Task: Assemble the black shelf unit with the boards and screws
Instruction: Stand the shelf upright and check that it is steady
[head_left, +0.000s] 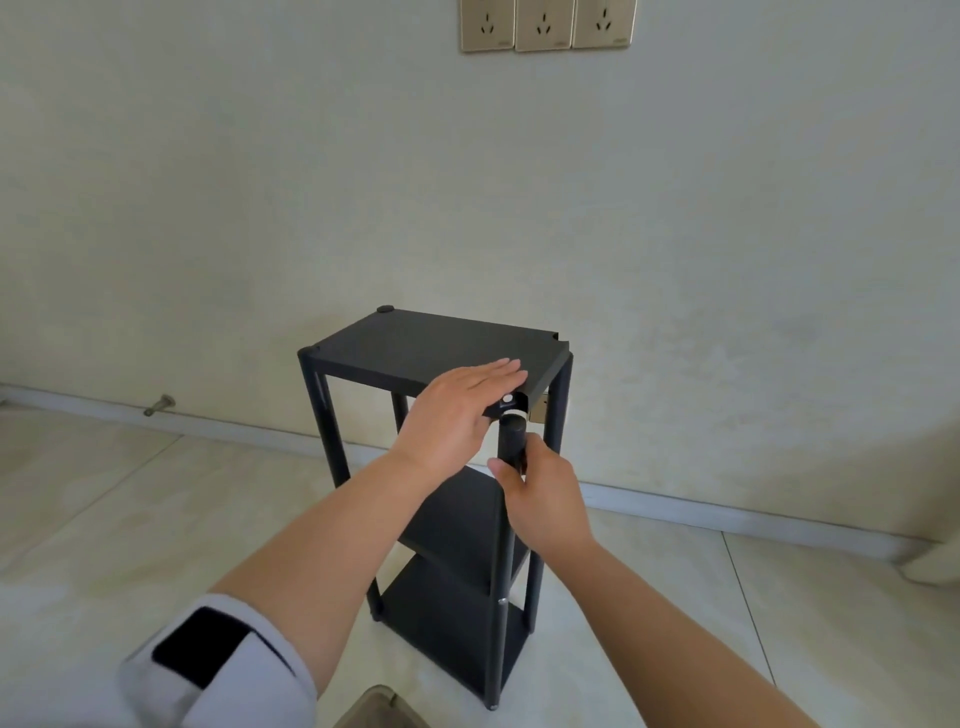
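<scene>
One black three-board shelf unit (436, 467): left hand (457, 410) flat, fingers straight, on the top board's (415, 348) near edge; right hand (540, 493) grasping the near-right black post (511, 441).

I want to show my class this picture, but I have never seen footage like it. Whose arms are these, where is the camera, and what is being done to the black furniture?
There is one picture, taken by a wide-angle camera worn on a person's head, looking forward and down, so the two arms reaching in from the bottom are the wearer's own. No machine is involved.

In the middle stands a black shelf unit on a pale tiled floor, near a wall with three sockets high up. It has a top board, two lower boards and upright posts.

The left hand lies flat, fingers straight, on the near edge of the top board. The right hand grips the near post, just under the board's corner, which is not seated on the post.
</scene>
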